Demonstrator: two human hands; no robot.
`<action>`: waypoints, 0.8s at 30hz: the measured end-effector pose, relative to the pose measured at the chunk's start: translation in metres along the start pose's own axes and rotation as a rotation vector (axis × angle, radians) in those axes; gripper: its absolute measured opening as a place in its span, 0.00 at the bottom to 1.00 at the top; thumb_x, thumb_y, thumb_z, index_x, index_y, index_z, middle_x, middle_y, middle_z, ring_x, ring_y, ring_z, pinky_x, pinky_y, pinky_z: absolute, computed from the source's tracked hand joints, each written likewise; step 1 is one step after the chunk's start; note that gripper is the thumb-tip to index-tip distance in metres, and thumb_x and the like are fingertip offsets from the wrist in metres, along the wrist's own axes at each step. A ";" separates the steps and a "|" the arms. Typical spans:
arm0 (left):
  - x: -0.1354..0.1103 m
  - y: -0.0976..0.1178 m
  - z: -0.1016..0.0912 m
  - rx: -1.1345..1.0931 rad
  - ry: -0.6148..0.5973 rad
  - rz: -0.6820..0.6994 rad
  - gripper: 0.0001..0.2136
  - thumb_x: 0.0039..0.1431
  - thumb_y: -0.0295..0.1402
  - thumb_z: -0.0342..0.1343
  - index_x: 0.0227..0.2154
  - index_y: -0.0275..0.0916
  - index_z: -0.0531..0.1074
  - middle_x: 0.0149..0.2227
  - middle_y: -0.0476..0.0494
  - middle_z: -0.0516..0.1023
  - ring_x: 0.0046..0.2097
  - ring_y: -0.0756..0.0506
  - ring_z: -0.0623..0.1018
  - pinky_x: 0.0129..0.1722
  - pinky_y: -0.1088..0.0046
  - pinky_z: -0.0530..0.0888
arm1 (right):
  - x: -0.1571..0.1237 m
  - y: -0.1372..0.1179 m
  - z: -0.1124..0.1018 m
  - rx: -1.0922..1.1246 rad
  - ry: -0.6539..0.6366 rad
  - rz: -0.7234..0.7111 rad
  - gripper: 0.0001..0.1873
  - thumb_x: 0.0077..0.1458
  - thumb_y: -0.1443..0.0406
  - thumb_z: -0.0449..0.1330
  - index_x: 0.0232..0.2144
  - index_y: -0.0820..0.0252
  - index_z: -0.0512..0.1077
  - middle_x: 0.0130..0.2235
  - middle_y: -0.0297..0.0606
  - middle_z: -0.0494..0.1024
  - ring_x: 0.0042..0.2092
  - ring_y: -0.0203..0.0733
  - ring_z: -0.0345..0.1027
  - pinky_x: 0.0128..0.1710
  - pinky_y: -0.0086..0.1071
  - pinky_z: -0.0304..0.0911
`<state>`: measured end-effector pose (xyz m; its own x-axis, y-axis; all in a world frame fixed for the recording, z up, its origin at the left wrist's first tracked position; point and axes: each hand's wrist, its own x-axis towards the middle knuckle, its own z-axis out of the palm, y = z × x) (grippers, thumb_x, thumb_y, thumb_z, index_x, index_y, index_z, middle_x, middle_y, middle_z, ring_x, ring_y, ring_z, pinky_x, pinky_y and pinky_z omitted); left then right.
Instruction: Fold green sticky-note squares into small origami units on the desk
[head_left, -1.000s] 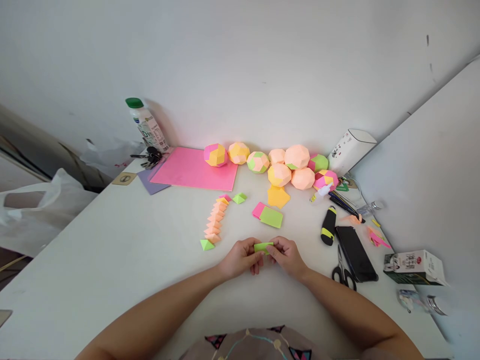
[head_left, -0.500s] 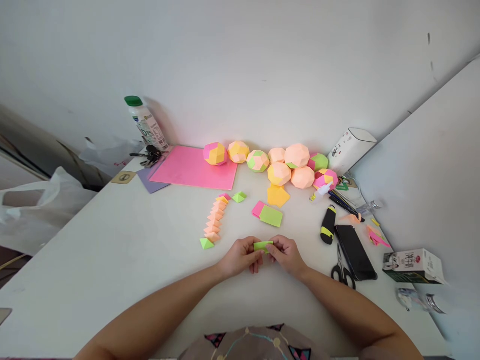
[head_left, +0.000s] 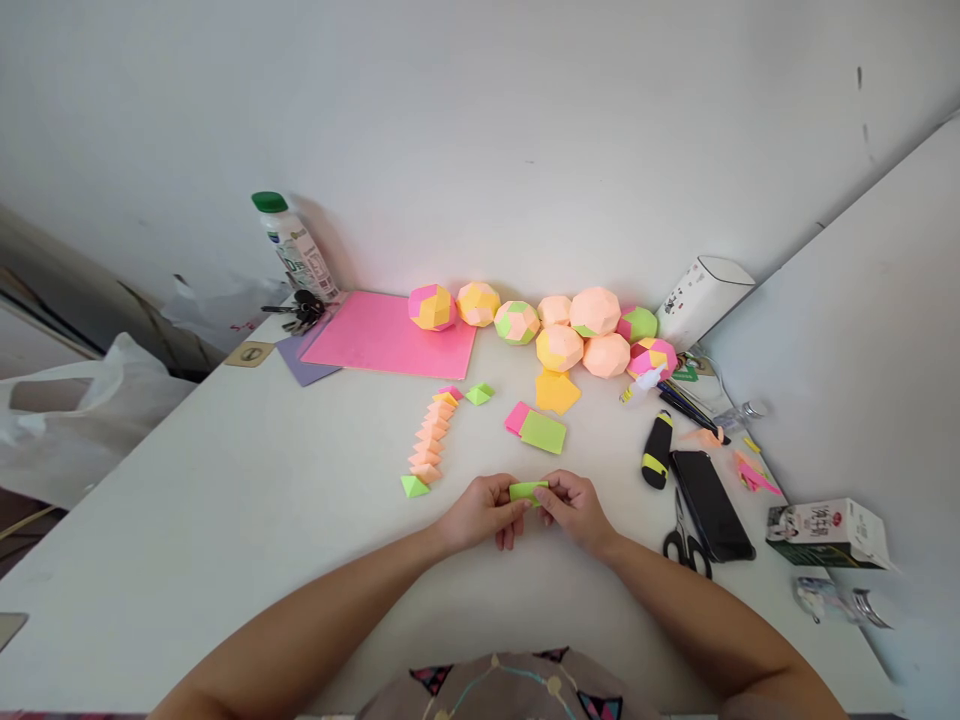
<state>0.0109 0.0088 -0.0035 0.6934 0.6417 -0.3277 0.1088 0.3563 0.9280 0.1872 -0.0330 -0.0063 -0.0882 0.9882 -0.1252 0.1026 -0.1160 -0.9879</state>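
Observation:
Between my two hands is a small folded piece of green paper (head_left: 527, 491). My left hand (head_left: 489, 512) pinches its left end, and my right hand (head_left: 572, 506) pinches its right end. Just beyond them lie green paper sheets (head_left: 543, 432) partly covering pink sheets (head_left: 516, 418). To the left, a row of folded paper units (head_left: 430, 440), mostly peach, stretches away from me, with a green folded unit (head_left: 414, 486) at its near end. Another green unit (head_left: 479, 394) rests by the far end. Yellow paper pieces (head_left: 556, 392) lie behind the green sheets.
Several faceted paper balls (head_left: 595, 312) line the wall, one on a pink sheet (head_left: 382, 340). To the right are a black and yellow cutter (head_left: 657, 450), scissors (head_left: 685, 545), a phone (head_left: 711, 505) and a carton (head_left: 825, 533). A green-capped bottle (head_left: 300, 250) and keys (head_left: 304, 310) stand back left.
Almost nothing differs. Both hands keep hold of the green paper in the same spot, and the whole view has shifted very slightly.

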 end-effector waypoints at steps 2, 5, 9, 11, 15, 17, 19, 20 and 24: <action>0.000 0.002 -0.001 0.011 -0.024 -0.019 0.16 0.51 0.46 0.56 0.27 0.37 0.64 0.18 0.51 0.73 0.15 0.52 0.71 0.14 0.79 0.66 | 0.000 0.000 0.000 0.002 -0.002 0.001 0.14 0.51 0.55 0.59 0.26 0.61 0.67 0.19 0.31 0.70 0.20 0.33 0.62 0.21 0.28 0.61; 0.000 0.005 -0.002 0.005 -0.053 -0.041 0.15 0.50 0.45 0.57 0.26 0.37 0.65 0.18 0.51 0.73 0.15 0.52 0.70 0.13 0.79 0.66 | -0.001 -0.001 0.000 0.009 -0.008 0.010 0.14 0.51 0.55 0.59 0.26 0.61 0.67 0.19 0.31 0.70 0.19 0.32 0.61 0.20 0.28 0.60; -0.001 0.009 -0.002 0.002 -0.054 -0.059 0.14 0.49 0.43 0.58 0.26 0.36 0.65 0.19 0.51 0.73 0.16 0.52 0.71 0.13 0.79 0.65 | -0.001 -0.002 0.000 0.013 -0.011 0.013 0.14 0.51 0.55 0.59 0.26 0.61 0.68 0.19 0.31 0.70 0.19 0.32 0.61 0.20 0.28 0.60; -0.001 0.009 -0.002 0.006 -0.047 -0.070 0.14 0.49 0.42 0.58 0.25 0.37 0.64 0.19 0.51 0.73 0.16 0.53 0.70 0.13 0.80 0.64 | -0.001 -0.002 0.000 0.007 -0.017 0.009 0.15 0.51 0.55 0.59 0.26 0.61 0.68 0.19 0.31 0.71 0.19 0.33 0.61 0.21 0.28 0.61; -0.002 0.009 -0.002 0.012 -0.045 -0.057 0.13 0.50 0.41 0.57 0.24 0.37 0.64 0.17 0.53 0.72 0.14 0.54 0.69 0.13 0.81 0.61 | -0.001 -0.003 -0.001 0.001 -0.060 0.006 0.14 0.52 0.55 0.58 0.27 0.61 0.68 0.20 0.32 0.71 0.22 0.33 0.63 0.23 0.28 0.61; -0.003 0.009 -0.002 0.008 -0.041 -0.053 0.12 0.51 0.40 0.56 0.25 0.37 0.65 0.16 0.53 0.71 0.14 0.54 0.68 0.13 0.81 0.61 | -0.001 -0.004 -0.002 -0.011 -0.101 0.004 0.13 0.52 0.56 0.58 0.28 0.61 0.67 0.22 0.32 0.72 0.23 0.34 0.63 0.24 0.28 0.61; -0.003 0.009 -0.003 0.005 -0.035 -0.059 0.11 0.50 0.40 0.57 0.25 0.37 0.66 0.16 0.53 0.71 0.14 0.54 0.68 0.14 0.80 0.61 | -0.001 -0.005 -0.002 -0.027 -0.136 -0.001 0.12 0.51 0.57 0.59 0.27 0.61 0.67 0.24 0.33 0.72 0.24 0.34 0.63 0.24 0.28 0.59; -0.003 0.009 -0.003 0.005 -0.032 -0.059 0.11 0.50 0.40 0.57 0.25 0.37 0.66 0.16 0.53 0.71 0.14 0.54 0.68 0.14 0.80 0.61 | -0.001 -0.006 -0.002 -0.034 -0.149 -0.004 0.11 0.51 0.58 0.59 0.26 0.61 0.67 0.24 0.34 0.72 0.24 0.34 0.63 0.23 0.28 0.58; -0.003 0.008 -0.002 0.013 -0.037 -0.047 0.11 0.51 0.39 0.56 0.25 0.36 0.66 0.17 0.53 0.70 0.14 0.54 0.68 0.14 0.80 0.62 | -0.002 -0.007 -0.002 -0.037 -0.187 -0.019 0.07 0.49 0.63 0.58 0.25 0.62 0.66 0.24 0.34 0.72 0.23 0.33 0.60 0.22 0.27 0.55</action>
<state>0.0077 0.0108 0.0044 0.7132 0.5987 -0.3645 0.1511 0.3765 0.9140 0.1887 -0.0335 0.0010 -0.2728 0.9539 -0.1250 0.1354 -0.0905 -0.9866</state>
